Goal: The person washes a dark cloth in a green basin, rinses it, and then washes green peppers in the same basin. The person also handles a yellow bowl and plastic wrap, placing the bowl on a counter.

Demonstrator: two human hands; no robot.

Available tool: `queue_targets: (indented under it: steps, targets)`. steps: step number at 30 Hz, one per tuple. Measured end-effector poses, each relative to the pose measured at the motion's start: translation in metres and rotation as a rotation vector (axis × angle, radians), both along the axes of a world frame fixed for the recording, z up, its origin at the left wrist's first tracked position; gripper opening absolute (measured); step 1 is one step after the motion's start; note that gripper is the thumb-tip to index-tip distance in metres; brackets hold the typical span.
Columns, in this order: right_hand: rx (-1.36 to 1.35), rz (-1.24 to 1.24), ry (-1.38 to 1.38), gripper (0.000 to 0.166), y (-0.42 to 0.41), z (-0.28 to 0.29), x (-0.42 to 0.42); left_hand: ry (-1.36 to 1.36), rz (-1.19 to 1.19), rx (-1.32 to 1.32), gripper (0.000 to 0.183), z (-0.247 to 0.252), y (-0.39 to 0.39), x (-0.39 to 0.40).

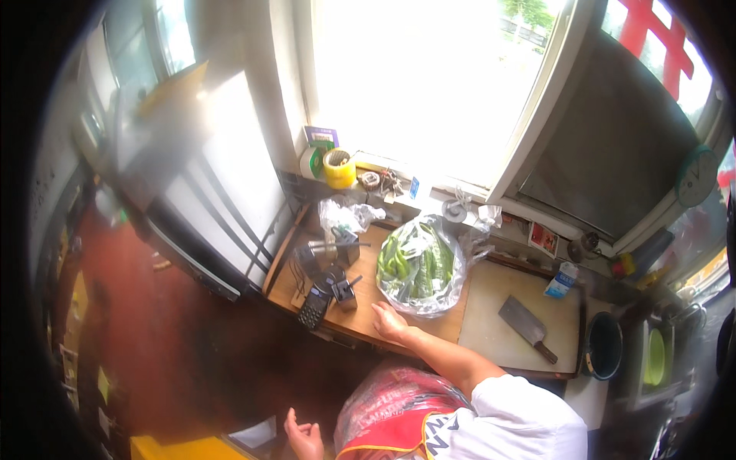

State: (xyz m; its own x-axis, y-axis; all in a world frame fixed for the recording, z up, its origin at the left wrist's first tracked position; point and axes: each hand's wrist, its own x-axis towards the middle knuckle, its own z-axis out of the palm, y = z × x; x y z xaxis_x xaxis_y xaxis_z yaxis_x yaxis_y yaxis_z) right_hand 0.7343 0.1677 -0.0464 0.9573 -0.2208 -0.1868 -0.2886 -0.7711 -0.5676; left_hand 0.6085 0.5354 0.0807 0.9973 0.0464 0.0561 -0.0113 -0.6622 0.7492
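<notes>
My right hand (pixel 391 323) hovers at the front edge of a wooden table (pixel 425 326), fingers loosely bent and nothing visible in them. Just beyond it sits a clear plastic bag (pixel 448 307) of long green vegetables (pixel 424 259), perhaps peppers and cucumbers. My left hand (pixel 305 435) is low at the bottom of the view, beside the red apron (pixel 391 428), with fingers apart and no object in it. Left of my right hand stand a black keypad handset (pixel 314 306) and a small black device with an antenna (pixel 345 293).
A cleaver (pixel 526 325) lies on a pale cutting board (pixel 486 339) at the right, near a blue-and-white carton (pixel 561 280). Beyond the board is a dark bucket (pixel 604 346). Yellow tape rolls (pixel 339 171) sit on the windowsill. A white cabinet or refrigerator (pixel 230 178) stands left.
</notes>
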Motion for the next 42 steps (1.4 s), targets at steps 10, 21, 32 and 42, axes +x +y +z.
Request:
queue_targets:
  steps: [10,21,32,42]
  targets:
    - [-0.002,0.535,0.102,0.041,0.055,-0.007,-0.048,0.308,0.018,-0.111,0.058,-0.005,-0.001,-0.015]
    - [0.892,-0.331,-0.004,0.022,-0.001,0.047,-0.1,0.472,-0.097,-0.112,0.062,-0.001,-0.012,0.002]
    - [0.845,-0.685,-0.626,0.014,-0.073,0.121,-0.126,0.337,-0.616,0.022,0.058,0.025,-0.126,0.064]
    - [0.421,-0.497,-0.487,0.05,-0.133,0.091,-0.01,0.033,-0.895,0.195,0.058,0.043,-0.25,0.093]
